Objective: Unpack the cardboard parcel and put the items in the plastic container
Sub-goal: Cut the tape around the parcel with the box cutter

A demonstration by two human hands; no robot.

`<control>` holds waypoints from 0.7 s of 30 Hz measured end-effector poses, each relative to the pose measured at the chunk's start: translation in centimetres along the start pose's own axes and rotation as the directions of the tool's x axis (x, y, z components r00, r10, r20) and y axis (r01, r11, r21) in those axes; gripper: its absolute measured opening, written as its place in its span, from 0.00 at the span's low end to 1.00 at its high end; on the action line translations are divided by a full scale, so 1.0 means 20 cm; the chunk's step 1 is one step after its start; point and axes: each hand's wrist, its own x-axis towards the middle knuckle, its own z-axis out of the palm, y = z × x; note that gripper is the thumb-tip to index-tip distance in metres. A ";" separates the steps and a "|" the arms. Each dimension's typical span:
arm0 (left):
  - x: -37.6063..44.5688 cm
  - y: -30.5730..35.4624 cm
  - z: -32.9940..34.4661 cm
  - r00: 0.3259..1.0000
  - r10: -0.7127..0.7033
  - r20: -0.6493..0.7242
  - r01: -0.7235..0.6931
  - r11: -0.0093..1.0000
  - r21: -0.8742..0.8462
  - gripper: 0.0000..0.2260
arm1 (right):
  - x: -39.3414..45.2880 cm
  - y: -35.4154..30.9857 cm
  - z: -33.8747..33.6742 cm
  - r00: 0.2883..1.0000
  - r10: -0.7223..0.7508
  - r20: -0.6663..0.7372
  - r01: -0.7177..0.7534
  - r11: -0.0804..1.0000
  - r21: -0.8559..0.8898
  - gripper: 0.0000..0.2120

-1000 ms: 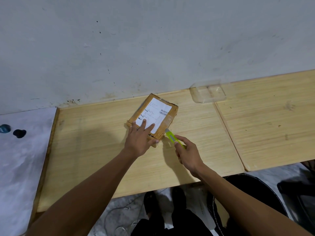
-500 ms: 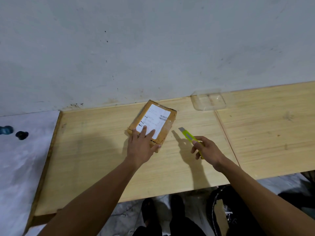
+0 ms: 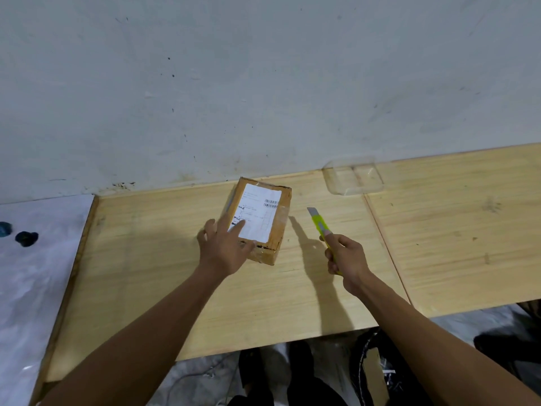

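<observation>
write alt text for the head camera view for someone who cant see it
A person's left hand presses flat on a taped cardboard parcel on a wooden table, while the right hand grips a yellow utility knife, blade out, clear of the parcel. A clear plastic container sits by the wall.

The cardboard parcel (image 3: pixel 260 221) bears a white label (image 3: pixel 257 213) with barcode; print unreadable.

Wooden table (image 3: pixel 292 303) — bearing cardboard parcel (image 3: pixel 279 232) and plastic container (image 3: pixel 352 176).
</observation>
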 end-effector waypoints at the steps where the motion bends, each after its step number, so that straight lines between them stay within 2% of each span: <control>1: 0.01 -0.03 0.01 1.000 -0.001 0.003 0.001 1.000 -0.026 0.30 | 0.00 0.00 0.01 1.000 -0.002 -0.007 0.003 1.000 0.006 0.12; 6: 0.01 -0.04 0.06 0.998 0.048 0.034 -0.040 0.975 -0.217 0.35 | 0.04 -0.01 0.03 1.000 0.013 -0.012 -0.012 0.999 0.048 0.11; 12: -0.04 0.03 0.07 0.998 0.061 -0.014 -0.062 0.989 -0.132 0.38 | 0.07 0.00 0.04 1.000 0.020 0.005 -0.021 0.999 0.036 0.11; 16: -0.07 0.10 0.05 1.000 0.009 -0.002 -0.009 0.990 -0.141 0.38 | 0.05 -0.01 0.04 0.998 0.034 0.051 -0.032 0.999 -0.030 0.07; 21: -0.08 0.13 0.03 1.000 -0.009 0.015 0.011 0.993 -0.116 0.40 | 0.06 -0.01 0.03 1.000 -0.017 -0.019 0.015 0.990 -0.141 0.08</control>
